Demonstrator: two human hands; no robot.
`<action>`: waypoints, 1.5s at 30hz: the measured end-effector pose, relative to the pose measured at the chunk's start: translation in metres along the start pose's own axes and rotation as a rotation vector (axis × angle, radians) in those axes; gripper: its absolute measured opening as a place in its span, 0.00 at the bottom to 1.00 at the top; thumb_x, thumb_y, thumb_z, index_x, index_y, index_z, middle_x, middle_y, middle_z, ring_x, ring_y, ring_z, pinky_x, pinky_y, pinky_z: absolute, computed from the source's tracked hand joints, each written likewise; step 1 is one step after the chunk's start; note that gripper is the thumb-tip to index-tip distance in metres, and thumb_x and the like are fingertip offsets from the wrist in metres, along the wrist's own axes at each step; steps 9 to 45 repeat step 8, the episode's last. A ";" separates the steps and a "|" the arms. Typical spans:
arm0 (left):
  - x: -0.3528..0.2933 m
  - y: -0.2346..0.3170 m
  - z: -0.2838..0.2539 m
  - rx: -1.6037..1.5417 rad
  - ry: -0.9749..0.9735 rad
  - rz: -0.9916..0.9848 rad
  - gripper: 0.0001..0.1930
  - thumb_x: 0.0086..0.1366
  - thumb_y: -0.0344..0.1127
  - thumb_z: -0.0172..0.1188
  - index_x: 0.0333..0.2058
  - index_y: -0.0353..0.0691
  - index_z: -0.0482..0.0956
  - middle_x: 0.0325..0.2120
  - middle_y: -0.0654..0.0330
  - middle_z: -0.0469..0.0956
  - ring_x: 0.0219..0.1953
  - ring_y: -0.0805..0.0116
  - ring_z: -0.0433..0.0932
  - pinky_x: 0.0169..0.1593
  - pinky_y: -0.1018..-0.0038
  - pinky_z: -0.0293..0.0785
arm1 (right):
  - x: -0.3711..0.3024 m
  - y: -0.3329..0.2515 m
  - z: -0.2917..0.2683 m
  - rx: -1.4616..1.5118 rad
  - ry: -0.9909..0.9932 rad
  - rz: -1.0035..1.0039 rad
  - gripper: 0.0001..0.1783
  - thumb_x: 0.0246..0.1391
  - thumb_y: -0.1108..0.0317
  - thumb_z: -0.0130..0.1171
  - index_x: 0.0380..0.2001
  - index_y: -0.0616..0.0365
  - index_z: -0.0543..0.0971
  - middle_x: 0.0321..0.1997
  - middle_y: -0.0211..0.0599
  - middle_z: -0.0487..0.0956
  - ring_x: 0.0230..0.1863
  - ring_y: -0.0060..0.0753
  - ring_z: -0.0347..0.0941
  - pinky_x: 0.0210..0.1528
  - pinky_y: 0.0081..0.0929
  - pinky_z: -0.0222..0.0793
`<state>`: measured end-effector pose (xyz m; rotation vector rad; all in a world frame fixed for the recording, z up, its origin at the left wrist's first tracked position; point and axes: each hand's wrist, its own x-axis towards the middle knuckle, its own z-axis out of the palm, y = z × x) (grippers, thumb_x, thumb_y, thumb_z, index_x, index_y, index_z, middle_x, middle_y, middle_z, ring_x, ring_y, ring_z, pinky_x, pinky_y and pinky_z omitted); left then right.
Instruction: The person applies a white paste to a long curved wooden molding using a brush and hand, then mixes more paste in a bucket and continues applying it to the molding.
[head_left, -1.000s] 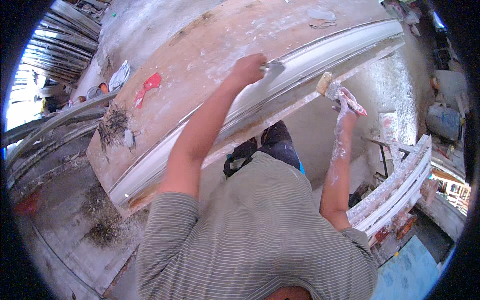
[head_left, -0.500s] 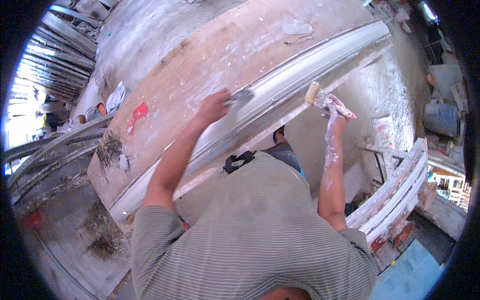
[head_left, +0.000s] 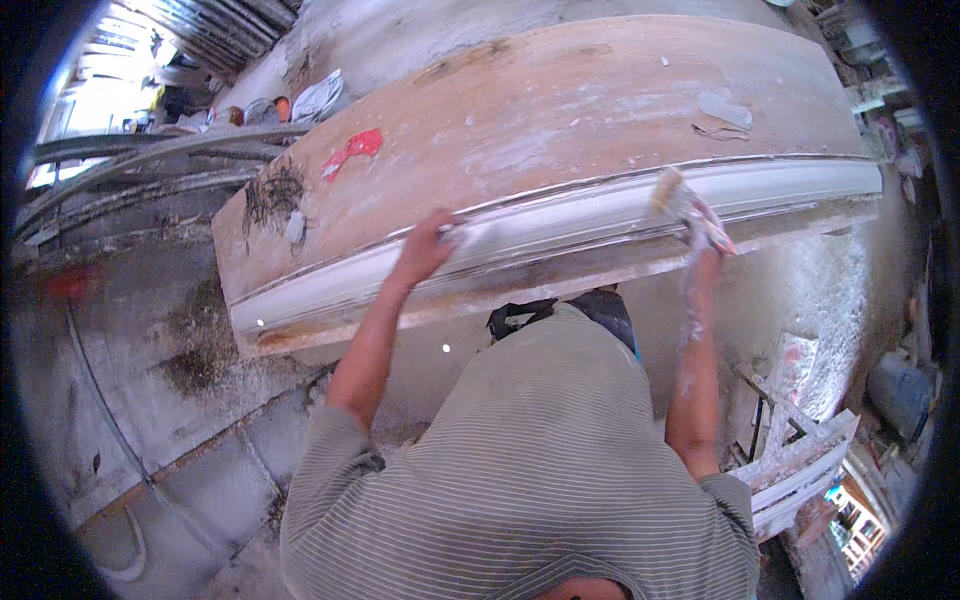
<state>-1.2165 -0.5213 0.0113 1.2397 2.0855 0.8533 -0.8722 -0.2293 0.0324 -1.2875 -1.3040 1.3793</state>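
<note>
A long white moulding [head_left: 560,215] with ridged edges lies along the near side of a worktable. My left hand [head_left: 427,243] is closed over its left-middle part, gripping what looks like a flat grey scraper [head_left: 458,236], blurred against the white surface. Toward the moulding's right part, my right hand [head_left: 705,240], smeared with white, holds a wide brush [head_left: 676,196] with pale bristles pointing up and left. The bristles are over the moulding; whether they touch it I cannot tell.
The tabletop [head_left: 560,90] carries a red scrap [head_left: 353,152], a pale flat piece [head_left: 725,110] and a dark fibre tuft [head_left: 272,200]. Curved strips [head_left: 170,180] stand at the left. More white mouldings [head_left: 800,470] rest at the lower right, near a blue-grey drum [head_left: 900,392].
My view has turned, so the moulding lies more level. The brush has come over the moulding from its near side. My left hand still holds the scraper, now closer to the moulding.
</note>
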 end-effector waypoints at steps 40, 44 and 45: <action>-0.123 -0.091 -0.114 -0.236 0.346 -0.485 0.14 0.61 0.35 0.66 0.45 0.43 0.81 0.33 0.63 0.78 0.24 0.76 0.73 0.24 0.79 0.69 | -0.134 0.022 0.239 -0.174 -1.089 -0.354 0.17 0.51 0.77 0.50 0.43 0.56 0.83 0.48 0.49 0.81 0.52 0.43 0.77 0.58 0.39 0.69; -0.123 -0.091 -0.114 -0.236 0.346 -0.485 0.14 0.61 0.35 0.66 0.45 0.43 0.81 0.33 0.63 0.78 0.24 0.76 0.73 0.24 0.79 0.69 | -0.134 0.022 0.239 -0.174 -1.089 -0.354 0.17 0.51 0.77 0.50 0.43 0.56 0.83 0.48 0.49 0.81 0.52 0.43 0.77 0.58 0.39 0.69; -0.123 -0.091 -0.114 -0.236 0.346 -0.485 0.14 0.61 0.35 0.66 0.45 0.43 0.81 0.33 0.63 0.78 0.24 0.76 0.73 0.24 0.79 0.69 | -0.134 0.022 0.239 -0.174 -1.089 -0.354 0.17 0.51 0.77 0.50 0.43 0.56 0.83 0.48 0.49 0.81 0.52 0.43 0.77 0.58 0.39 0.69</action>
